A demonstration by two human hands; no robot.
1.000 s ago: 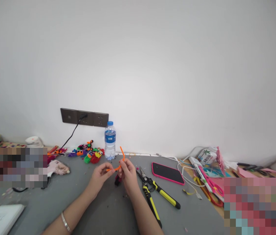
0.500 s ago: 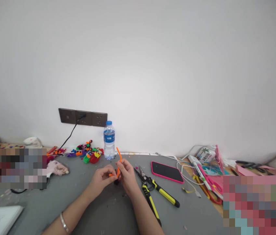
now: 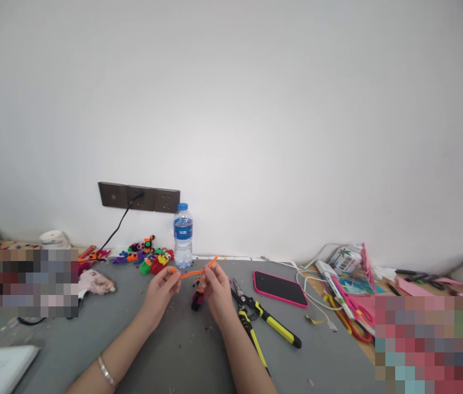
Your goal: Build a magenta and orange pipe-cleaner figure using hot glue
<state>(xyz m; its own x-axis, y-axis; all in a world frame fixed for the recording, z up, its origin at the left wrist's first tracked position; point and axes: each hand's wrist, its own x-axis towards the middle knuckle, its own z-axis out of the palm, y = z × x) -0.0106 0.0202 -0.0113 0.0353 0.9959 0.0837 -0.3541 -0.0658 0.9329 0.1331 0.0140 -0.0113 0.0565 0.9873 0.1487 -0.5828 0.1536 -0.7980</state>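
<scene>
An orange pipe cleaner [image 3: 191, 273] stretches between my two hands above the grey mat. My left hand [image 3: 163, 290] pinches its left end between thumb and fingers. Further along, my right hand [image 3: 216, 290] pinches it too, and a short tip sticks up past those fingers. A small black and pink fuzzy piece [image 3: 197, 300] shows just left of the right hand; whether that hand touches it I cannot tell. Yellow-and-black pliers [image 3: 261, 312] lie spread on the mat beside the right wrist.
A water bottle [image 3: 183, 241] stands by the wall, with colourful fuzzy figures [image 3: 149, 257] to its left. Right of the pliers lie a pink-cased phone [image 3: 280, 288], white cables [image 3: 317, 298] and pink scissors [image 3: 350, 301]. A white box [image 3: 4, 369] sits at front left.
My hands have moved apart, the left one leftward. The pipe cleaner, bent and upright before, now runs roughly level between them. More of the black and pink piece shows.
</scene>
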